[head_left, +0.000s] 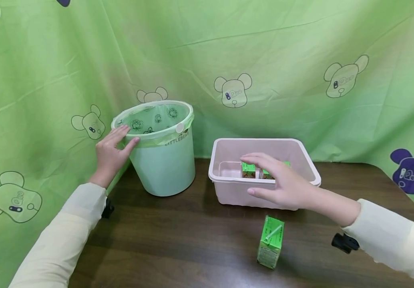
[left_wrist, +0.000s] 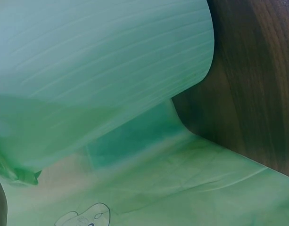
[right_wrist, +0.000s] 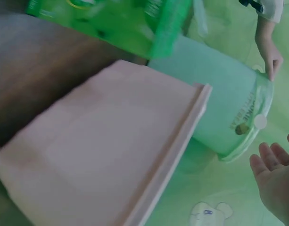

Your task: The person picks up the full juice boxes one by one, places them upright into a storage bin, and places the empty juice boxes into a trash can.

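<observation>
My left hand [head_left: 112,154] rests at the near left rim of a pale mint trash bin [head_left: 163,168], fingers extended over the edge and thumb outside it. A patterned green bag lines the bin. My right hand [head_left: 282,180] hovers over the near edge of a pink plastic basket [head_left: 225,188], fingers extended and thumb apart, holding nothing. Inside the basket, small green drink cartons [head_left: 248,170] are partly hidden by that hand. On the table before the basket, a green drink carton [head_left: 270,242] stands upright with a wrapped straw attached; it looms close in the right wrist view.
The dark wooden table [head_left: 192,248] carries the bin at the left and the basket to its right. A green curtain [head_left: 282,44] with bear-head prints hangs behind and along the left side, close to the bin.
</observation>
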Motion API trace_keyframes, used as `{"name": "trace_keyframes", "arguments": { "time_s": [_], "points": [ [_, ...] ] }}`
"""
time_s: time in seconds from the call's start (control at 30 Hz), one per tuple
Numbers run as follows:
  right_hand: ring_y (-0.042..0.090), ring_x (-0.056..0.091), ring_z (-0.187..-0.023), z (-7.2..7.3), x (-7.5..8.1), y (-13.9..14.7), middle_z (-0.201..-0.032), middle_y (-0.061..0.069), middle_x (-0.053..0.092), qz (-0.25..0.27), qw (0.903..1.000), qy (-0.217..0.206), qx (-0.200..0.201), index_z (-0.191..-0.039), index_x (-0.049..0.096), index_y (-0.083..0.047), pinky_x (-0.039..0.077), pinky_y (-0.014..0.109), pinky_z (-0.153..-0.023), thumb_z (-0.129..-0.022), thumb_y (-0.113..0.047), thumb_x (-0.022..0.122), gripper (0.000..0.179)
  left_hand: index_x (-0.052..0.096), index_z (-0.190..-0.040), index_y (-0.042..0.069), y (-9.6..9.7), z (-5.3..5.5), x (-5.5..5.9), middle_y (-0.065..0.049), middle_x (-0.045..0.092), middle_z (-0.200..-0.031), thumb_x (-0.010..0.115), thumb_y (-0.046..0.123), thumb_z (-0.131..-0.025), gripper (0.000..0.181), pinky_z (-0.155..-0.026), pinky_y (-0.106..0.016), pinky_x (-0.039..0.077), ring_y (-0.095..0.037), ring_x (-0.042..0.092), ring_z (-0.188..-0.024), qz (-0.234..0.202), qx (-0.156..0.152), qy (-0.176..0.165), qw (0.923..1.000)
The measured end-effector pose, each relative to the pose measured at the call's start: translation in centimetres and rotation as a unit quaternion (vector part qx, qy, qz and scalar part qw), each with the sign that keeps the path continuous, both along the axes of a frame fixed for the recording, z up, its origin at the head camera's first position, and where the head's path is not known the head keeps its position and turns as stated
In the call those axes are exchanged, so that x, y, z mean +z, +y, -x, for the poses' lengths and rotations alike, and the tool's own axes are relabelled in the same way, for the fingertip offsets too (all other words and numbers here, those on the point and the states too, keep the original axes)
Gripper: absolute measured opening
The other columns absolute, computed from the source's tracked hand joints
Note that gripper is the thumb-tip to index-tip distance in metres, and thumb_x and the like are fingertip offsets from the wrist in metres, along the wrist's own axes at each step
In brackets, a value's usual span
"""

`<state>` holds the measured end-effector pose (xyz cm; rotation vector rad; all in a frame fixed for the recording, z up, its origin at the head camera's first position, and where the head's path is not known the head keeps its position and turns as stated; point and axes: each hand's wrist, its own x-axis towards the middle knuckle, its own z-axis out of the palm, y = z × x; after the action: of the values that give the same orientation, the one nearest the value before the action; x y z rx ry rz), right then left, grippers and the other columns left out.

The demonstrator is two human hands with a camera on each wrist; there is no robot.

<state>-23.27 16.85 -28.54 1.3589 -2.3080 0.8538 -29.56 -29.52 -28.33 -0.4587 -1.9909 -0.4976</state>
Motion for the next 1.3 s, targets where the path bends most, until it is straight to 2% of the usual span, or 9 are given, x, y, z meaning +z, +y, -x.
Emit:
{"name": "trace_keyframes", "arguments": {
  "time_s": [0.23, 0.4, 0.6, 0.8, 0.9, 1.03, 1.3],
  "points": [
    [0.017, 0.045, -0.126, -1.0, -1.8, 1.4, -0.14, 0.003, 0.048, 0.016, 0.9994, -0.026, 0.019, -0.142, 0.046, -0.01, 0.037, 0.022, -0.102, -0.08, -0.009, 0.079, 0.07, 0.067, -0.118, 0.0, -0.1, 0.1, 0.0, -0.017, 0.063, -0.122, 0.071, 0.036, -0.086, 0.048, -0.108, -0.034, 0.037, -0.034, 0.06, -0.115, 0.001, -0.002, -0.001, 1.0],
    [0.015, 0.043, -0.129, -1.7, -3.1, 2.5, -0.141, 0.005, 0.048, 0.012, 0.9971, -0.057, 0.049, -0.143, 0.044, -0.008, 0.036, 0.021, -0.105, -0.081, -0.008, 0.078, 0.071, 0.068, -0.117, 0.0, 0.0, 0.1, 0.0, -0.017, 0.063, -0.121, 0.067, 0.043, -0.088, 0.053, -0.107, -0.034, 0.038, -0.034, 0.061, -0.113, 0.002, -0.002, 0.004, 1.0],
    [0.014, 0.039, -0.133, -2.4, -4.9, 3.6, -0.144, 0.005, 0.046, 0.0, 0.9933, -0.093, 0.069, -0.145, 0.042, -0.008, 0.031, 0.018, -0.106, -0.081, -0.009, 0.079, 0.074, 0.068, -0.117, 0.0, 0.1, 0.0, 0.0, -0.017, 0.063, -0.121, 0.072, 0.033, -0.085, 0.047, -0.108, -0.033, 0.037, -0.034, 0.061, -0.113, -0.001, -0.003, 0.007, 1.0],
    [0.018, 0.046, -0.129, -2.6, -6.6, 4.0, -0.141, 0.009, 0.048, 0.026, 0.9869, -0.088, 0.132, -0.142, 0.042, -0.001, 0.036, 0.018, -0.103, -0.075, -0.011, 0.083, 0.08, 0.067, -0.118, 0.0, 0.1, 0.0, 0.0, -0.019, 0.063, -0.12, 0.075, 0.026, -0.082, 0.044, -0.108, -0.034, 0.037, -0.034, 0.061, -0.114, -0.004, -0.005, 0.005, 1.0],
    [0.02, 0.048, -0.127, -2.5, -7.4, 4.3, -0.141, 0.011, 0.048, 0.025, 0.9844, -0.087, 0.151, -0.141, 0.041, 0.002, 0.041, 0.022, -0.1, -0.073, -0.017, 0.085, 0.084, 0.067, -0.118, 0.0, 0.1, 0.0, -0.1, -0.018, 0.063, -0.121, 0.075, 0.026, -0.083, 0.044, -0.108, -0.035, 0.038, -0.034, 0.061, -0.114, -0.004, -0.006, 0.006, 1.0],
    [0.021, 0.049, -0.124, -2.5, -8.4, 4.7, -0.14, 0.009, 0.05, 0.019, 0.9845, -0.097, 0.145, -0.141, 0.042, 0.001, 0.043, 0.025, -0.098, -0.071, -0.023, 0.087, 0.087, 0.067, -0.118, 0.0, -0.1, 0.1, -0.3, -0.017, 0.063, -0.122, 0.073, 0.03, -0.084, 0.045, -0.107, -0.035, 0.038, -0.034, 0.061, -0.113, -0.001, -0.003, 0.007, 1.0],
    [0.017, 0.05, -0.122, -2.8, -9.9, 5.3, -0.138, 0.004, 0.052, 0.006, 0.9887, -0.102, 0.109, -0.141, 0.045, -0.006, 0.034, 0.016, -0.101, -0.067, -0.032, 0.089, 0.09, 0.068, -0.118, 0.001, -0.1, 0.1, -0.2, -0.016, 0.063, -0.121, 0.071, 0.036, -0.085, 0.048, -0.108, -0.033, 0.037, -0.034, 0.061, -0.113, 0.0, -0.002, 0.01, 0.9999]
  ]
}}
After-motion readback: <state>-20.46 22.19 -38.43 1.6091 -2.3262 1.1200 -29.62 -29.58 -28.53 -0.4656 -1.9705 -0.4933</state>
